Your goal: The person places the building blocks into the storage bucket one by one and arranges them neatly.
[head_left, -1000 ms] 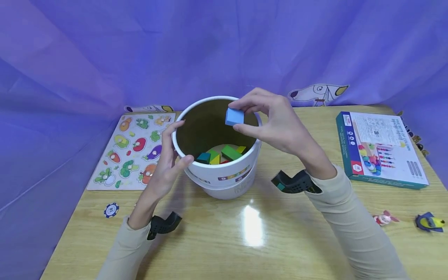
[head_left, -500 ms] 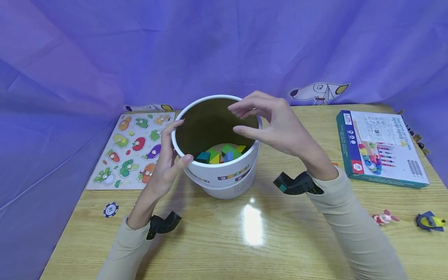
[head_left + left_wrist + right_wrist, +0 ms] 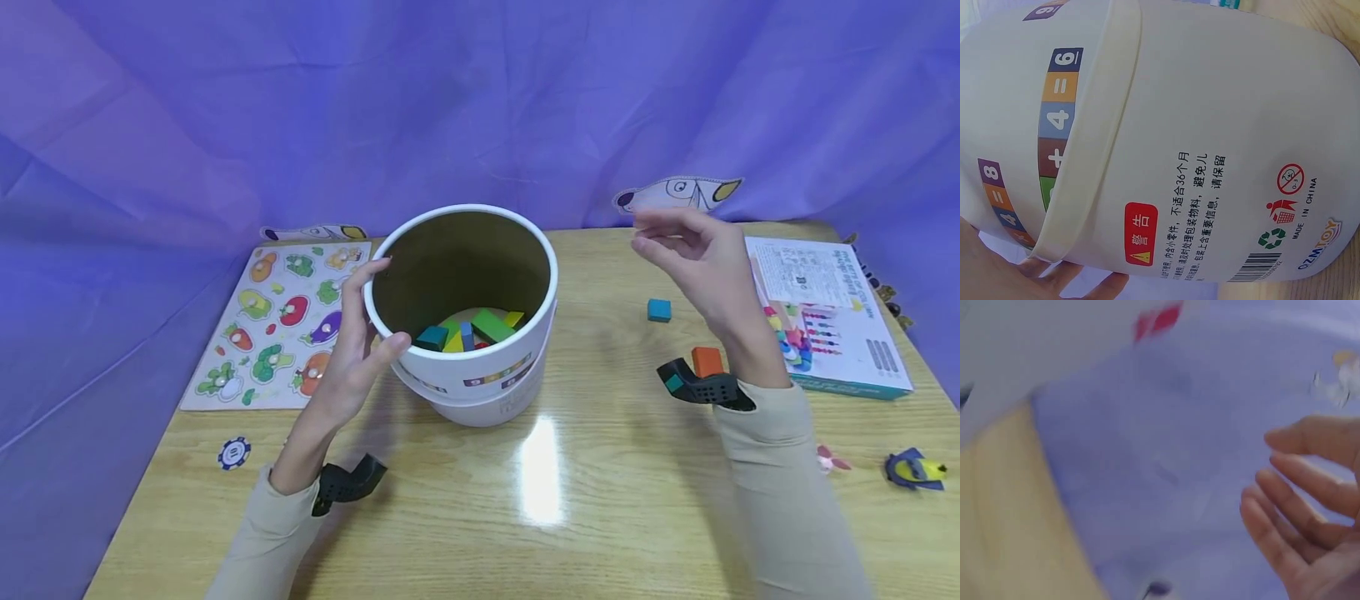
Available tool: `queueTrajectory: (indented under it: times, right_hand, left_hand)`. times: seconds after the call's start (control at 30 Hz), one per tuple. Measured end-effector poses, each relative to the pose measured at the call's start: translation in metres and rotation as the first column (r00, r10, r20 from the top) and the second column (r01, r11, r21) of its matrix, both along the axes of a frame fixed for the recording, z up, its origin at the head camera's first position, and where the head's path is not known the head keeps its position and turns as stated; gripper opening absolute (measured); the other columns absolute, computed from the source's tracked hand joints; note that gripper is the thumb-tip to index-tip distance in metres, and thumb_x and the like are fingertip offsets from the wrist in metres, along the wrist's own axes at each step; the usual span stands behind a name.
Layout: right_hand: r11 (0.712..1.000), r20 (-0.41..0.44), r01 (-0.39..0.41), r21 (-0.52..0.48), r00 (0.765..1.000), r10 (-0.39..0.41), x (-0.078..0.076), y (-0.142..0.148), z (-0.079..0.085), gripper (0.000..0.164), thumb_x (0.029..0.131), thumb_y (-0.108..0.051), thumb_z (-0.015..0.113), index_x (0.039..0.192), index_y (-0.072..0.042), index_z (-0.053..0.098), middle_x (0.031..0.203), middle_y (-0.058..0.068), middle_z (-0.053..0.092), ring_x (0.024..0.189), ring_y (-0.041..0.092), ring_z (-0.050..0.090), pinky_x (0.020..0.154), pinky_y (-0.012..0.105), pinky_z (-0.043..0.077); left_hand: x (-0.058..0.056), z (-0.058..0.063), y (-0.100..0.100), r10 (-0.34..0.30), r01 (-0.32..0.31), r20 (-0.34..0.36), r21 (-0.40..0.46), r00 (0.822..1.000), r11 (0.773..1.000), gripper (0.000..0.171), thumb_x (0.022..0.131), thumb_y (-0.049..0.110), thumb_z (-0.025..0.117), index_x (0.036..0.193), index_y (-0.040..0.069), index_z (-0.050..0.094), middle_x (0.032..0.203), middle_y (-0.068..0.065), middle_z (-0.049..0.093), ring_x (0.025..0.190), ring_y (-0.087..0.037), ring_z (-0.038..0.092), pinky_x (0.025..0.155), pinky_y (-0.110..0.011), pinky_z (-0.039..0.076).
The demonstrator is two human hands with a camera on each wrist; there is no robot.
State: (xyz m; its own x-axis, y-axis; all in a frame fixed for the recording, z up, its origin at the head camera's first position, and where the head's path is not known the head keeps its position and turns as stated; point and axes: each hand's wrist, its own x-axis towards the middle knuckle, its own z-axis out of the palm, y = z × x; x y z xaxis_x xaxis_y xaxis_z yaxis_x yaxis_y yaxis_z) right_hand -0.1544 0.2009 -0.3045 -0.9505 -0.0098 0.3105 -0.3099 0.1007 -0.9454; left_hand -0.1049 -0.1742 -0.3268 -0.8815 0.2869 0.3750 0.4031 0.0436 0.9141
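A white bucket [image 3: 517, 358] with number stickers stands upright in the middle of the table. My left hand [image 3: 348, 367] holds it at the left, the thumb at the front rim and a fingertip over the left rim. In the left wrist view its fingers lie along the bucket's side. Inside, on the bottom, are several coloured blocks, among them a blue block [image 3: 467, 336], a green block [image 3: 492, 326] and a teal block [image 3: 432, 337]. My right hand [image 3: 705, 267] is in the air right of the bucket, fingers loosely bent and holding nothing.
On the table below my right hand lie another teal block [image 3: 659, 310] and an orange block [image 3: 707, 362]. A flat toy box [image 3: 855, 333] lies at the right, near a small yellow and blue figure [image 3: 917, 470]. Left are a vegetable puzzle board [image 3: 277, 333] and a chip [image 3: 234, 452].
My right hand let go of the blue block, which dropped into the bucket, then moved right, away from the rim. The left hand stays on the bucket.
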Motion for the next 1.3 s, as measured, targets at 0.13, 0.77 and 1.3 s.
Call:
queueTrajectory:
  times: [0.13,0.77,1.3]
  right_hand:
    - [0.957,0.115,0.158,0.243,0.975,-0.19,0.002,0.017,-0.035,0.035,0.09,-0.017,0.069,0.123,-0.005,0.065,0.109,-0.009,0.063,0.096,0.004,0.061,0.081,0.009,0.048]
    - [0.832,0.352,0.067,0.55,0.885,-0.304,-0.005,0.044,-0.107,0.042,0.089,-0.005,0.066,0.13,-0.001,0.06,0.142,0.025,0.046,0.125,0.039,0.052,0.104,0.051,0.043]
    - [0.849,0.174,0.18,0.496,0.938,-0.3,0.009,0.026,-0.036,0.041,0.086,-0.025,0.074,0.123,-0.011,0.068,0.11,-0.003,0.066,0.086,-0.007,0.058,0.076,0.012,0.044]
  left_hand:
    - [0.001,0.0,0.0,0.0,0.0,-0.006,-0.007,1.0,1.0,0.073,0.09,0.027,0.061,0.15,0.021,0.02,0.157,-0.003,0.019,0.144,-0.032,0.022,0.113,-0.064,0.017]
    - [0.001,0.001,0.001,0.001,-0.001,0.01,0.01,1.0,1.0,0.075,0.088,0.025,0.063,0.15,0.02,0.019,0.156,-0.001,0.02,0.144,-0.029,0.022,0.114,-0.063,0.018]
    - [0.0,0.0,0.001,0.001,-0.001,-0.002,0.009,1.0,1.0,0.075,0.089,0.029,0.063,0.15,0.02,0.02,0.157,-0.003,0.02,0.144,-0.031,0.022,0.114,-0.064,0.015]
